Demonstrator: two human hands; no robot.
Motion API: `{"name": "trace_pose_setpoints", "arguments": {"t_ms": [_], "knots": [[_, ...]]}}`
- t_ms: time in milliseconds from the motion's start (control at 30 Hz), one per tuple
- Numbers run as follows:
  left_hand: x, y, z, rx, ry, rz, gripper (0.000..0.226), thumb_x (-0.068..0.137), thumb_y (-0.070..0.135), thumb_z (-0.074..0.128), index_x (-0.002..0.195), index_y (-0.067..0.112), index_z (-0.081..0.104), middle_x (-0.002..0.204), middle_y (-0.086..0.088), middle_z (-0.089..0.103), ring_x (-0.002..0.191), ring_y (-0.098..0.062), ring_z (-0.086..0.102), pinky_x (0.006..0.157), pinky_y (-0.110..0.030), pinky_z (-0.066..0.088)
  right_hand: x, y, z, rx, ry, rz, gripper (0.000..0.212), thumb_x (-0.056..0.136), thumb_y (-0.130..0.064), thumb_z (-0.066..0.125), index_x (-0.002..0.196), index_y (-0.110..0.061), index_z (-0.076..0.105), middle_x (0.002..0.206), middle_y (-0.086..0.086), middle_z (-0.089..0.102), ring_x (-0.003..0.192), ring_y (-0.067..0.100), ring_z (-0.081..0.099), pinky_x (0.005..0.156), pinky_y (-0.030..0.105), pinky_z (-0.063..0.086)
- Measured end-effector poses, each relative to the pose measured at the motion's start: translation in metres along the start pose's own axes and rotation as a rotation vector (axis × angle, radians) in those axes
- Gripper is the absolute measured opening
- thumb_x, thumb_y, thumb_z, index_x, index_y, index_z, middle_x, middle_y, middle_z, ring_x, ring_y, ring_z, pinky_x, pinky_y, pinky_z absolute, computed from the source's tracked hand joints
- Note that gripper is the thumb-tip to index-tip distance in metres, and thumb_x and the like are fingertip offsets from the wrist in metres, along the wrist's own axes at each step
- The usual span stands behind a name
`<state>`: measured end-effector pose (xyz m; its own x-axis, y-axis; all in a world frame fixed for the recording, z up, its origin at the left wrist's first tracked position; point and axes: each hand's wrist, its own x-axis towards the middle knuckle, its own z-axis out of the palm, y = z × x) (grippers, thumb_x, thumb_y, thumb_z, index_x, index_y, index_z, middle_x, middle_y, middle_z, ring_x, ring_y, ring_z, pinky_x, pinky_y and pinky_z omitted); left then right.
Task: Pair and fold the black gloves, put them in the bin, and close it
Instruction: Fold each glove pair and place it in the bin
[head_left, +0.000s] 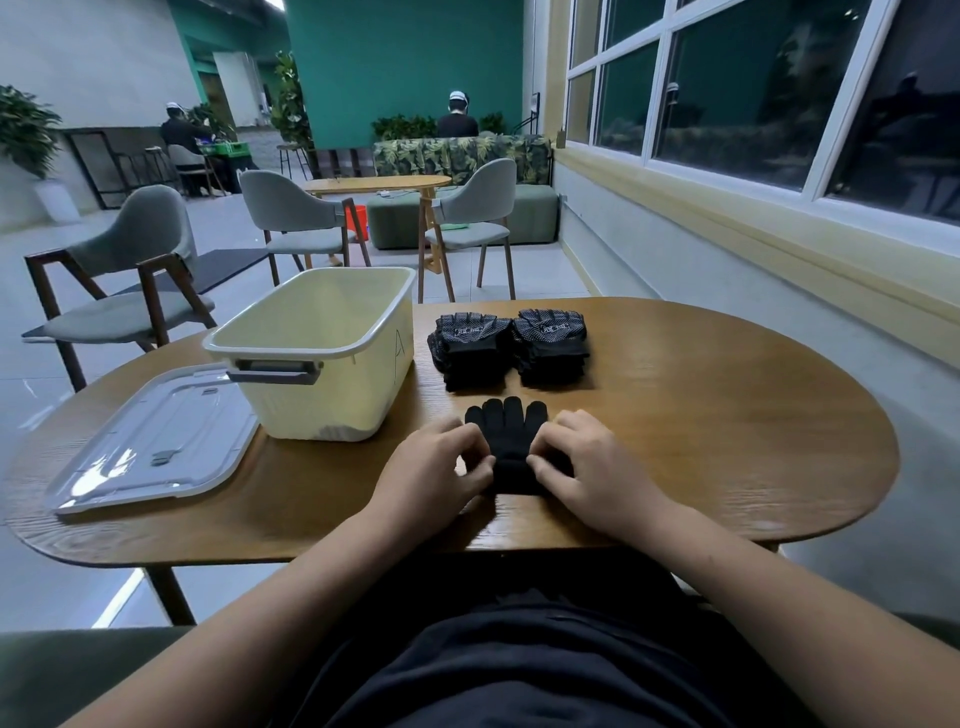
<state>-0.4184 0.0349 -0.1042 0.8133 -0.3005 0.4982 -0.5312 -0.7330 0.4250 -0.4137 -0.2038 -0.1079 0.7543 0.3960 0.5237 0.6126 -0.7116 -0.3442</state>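
— Where the two hands meet near the front edge of the rounded wooden desk (727, 415), what lies between them?

— A black knit glove (511, 426), flat on the desk, fingertips pointing away from the person. The left hand (436, 462) pinches its left edge near the cuff with curled fingers. The right hand (582, 457) pinches the right edge the same way. The hands cover the cuff's corners, so whether a second glove lies under it cannot be told.

— And the other gloves?

— Just beyond it sits one stack of black dotted gloves (470, 353). A second stack (553, 348) touches it on the right.

— Where is the container?

— The pale yellow plastic bin (337, 400) stands uncovered, left of the stacks and close to them. Its grey handle faces the person, and a letter A is drawn on its right wall. Its near right corner comes close to the left hand. The near wall hides the bottom.

— Its cover?

— The clear plastic lid (156, 441), white-rimmed, lies flat on the desk to the left, with one corner against the bin's base.

— Anything behind?

— Grey upholstered chairs (130, 280) stand past the far edge, and another wooden table (379, 183) farther back. Dark windows (753, 83) run along the right. Two seated people are well apart in the background, backs turned.
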Motion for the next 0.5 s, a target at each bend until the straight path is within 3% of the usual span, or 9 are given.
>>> {"name": "trace_pose_setpoints", "arguments": {"t_ms": [233,400,500], "knots": [[-0.0018,-0.0003,-0.0052,0.105,-0.001,0.279,0.011,0.087,0.016,0.074,0.096,0.021,0.071,0.089,0.010,0.063,0.085,-0.018,0.056,0.074,-0.036,0.050,-0.0039,-0.0023,0.0007,-0.078,0.029,-0.269,0.016,0.092,-0.003,0.069,0.102,-0.017,0.070,0.101,-0.002,0.064,0.093,0.023,0.057,0.087,0.034,0.046],[-0.0022,-0.0027,-0.0062,0.054,-0.042,0.245,0.019,0.082,0.023,0.079,0.100,0.026,0.073,0.092,0.014,0.065,0.088,-0.014,0.058,0.079,-0.033,0.051,-0.0033,-0.0036,0.0029,-0.070,-0.037,-0.233,0.019,0.092,-0.029,0.070,0.110,-0.023,0.069,0.105,-0.007,0.063,0.097,0.019,0.057,0.088,0.038,0.049],[0.0004,-0.0034,-0.0047,0.073,-0.043,0.223,0.018,0.083,0.026,0.075,0.101,0.025,0.072,0.093,0.012,0.068,0.088,-0.016,0.059,0.079,-0.036,0.052,-0.0017,-0.0027,0.0019,-0.042,-0.059,-0.176,0.021,0.092,-0.031,0.068,0.112,-0.026,0.069,0.105,-0.010,0.064,0.098,0.017,0.057,0.089,0.041,0.048]]}}
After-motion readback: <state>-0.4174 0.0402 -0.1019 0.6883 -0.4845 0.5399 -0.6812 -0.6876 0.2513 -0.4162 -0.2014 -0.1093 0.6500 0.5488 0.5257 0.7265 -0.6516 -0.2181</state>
